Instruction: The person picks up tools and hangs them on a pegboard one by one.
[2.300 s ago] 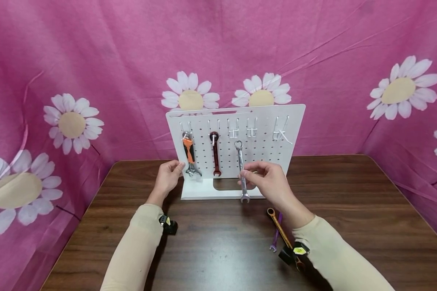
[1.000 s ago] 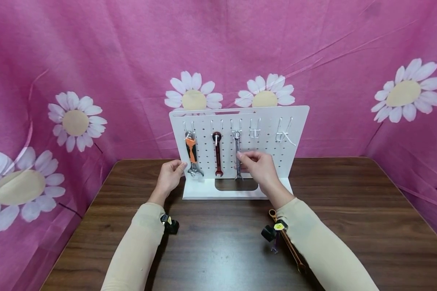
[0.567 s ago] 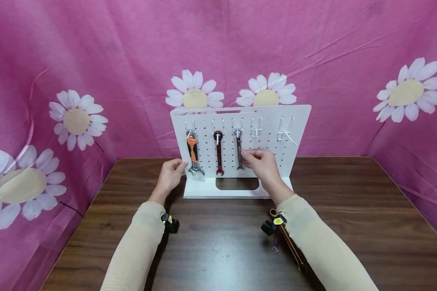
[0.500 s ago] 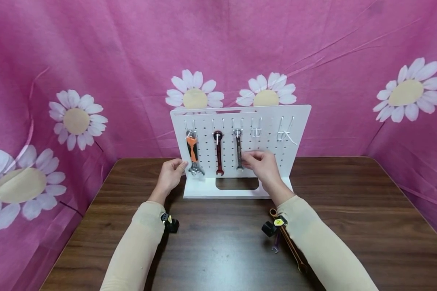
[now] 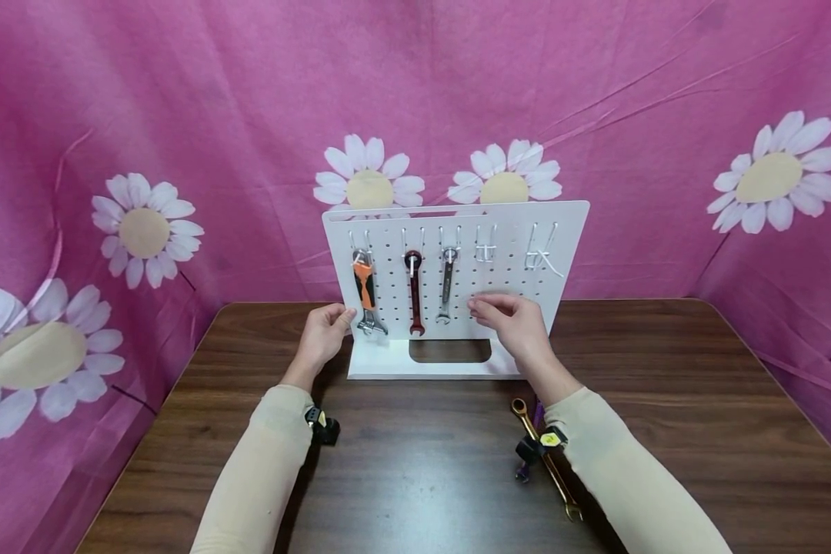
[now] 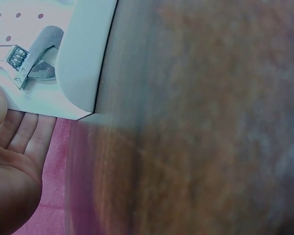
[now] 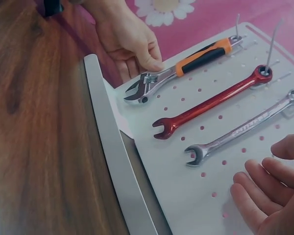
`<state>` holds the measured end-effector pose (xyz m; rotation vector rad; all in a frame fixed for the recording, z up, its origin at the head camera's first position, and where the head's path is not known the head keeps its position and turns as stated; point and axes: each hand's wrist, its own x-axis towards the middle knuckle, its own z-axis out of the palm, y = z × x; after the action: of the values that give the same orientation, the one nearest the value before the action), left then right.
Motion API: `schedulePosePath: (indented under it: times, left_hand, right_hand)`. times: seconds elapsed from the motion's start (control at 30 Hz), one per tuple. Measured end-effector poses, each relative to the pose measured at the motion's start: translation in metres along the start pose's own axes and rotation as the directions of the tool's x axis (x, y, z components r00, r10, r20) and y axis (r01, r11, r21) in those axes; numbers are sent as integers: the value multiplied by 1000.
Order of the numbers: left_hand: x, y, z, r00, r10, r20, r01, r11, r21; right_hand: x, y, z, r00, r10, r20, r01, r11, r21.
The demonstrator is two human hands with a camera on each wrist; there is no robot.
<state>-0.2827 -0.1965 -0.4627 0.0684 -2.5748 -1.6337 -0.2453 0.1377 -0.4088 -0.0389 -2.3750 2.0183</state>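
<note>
A white pegboard stands on the table, and my left hand grips its left edge, thumb in front and fingers behind. A silver combination wrench hangs by its ring end from the third hook, tilted slightly. Just right of its lower half is my right hand, holding nothing; in the right wrist view the fingers are loosely bent, apart from the wrench. Left of it hang a red wrench and an adjustable wrench with an orange and black handle, its jaw end down by my left thumb.
Two more white hooks on the board's right side carry nothing. A gold wrench lies across a purple wrench on the wooden table, partly under my right forearm. A pink flowered cloth hangs behind.
My right hand brought the silver wrench up to the third hook, hung it there, then let go and drew back to the right. The left hand has kept its grip on the board.
</note>
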Motion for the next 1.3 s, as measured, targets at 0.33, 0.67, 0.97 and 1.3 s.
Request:
schedulePosePath:
  times: [0.33, 0.67, 0.97, 1.3]
  left_hand:
    - [-3, 1, 0, 1000, -11, -4, 11, 1000, 10]
    - [-1, 0, 1, 1000, -4, 1, 4, 1000, -2]
    - [0, 0, 0, 1000, -8, 10, 9, 1000, -22]
    - [0, 0, 1, 1000, -6, 16, 6, 1000, -24]
  right_hand:
    - [-25, -1, -20, 998, -35, 44, 41, 989, -144]
    - [-53, 6, -39, 994, -81, 72, 96, 967, -236]
    - [-71, 13, -52, 985, -133, 114, 153, 970, -188]
    - [-93, 20, -67, 982, -109, 152, 135, 975, -179]
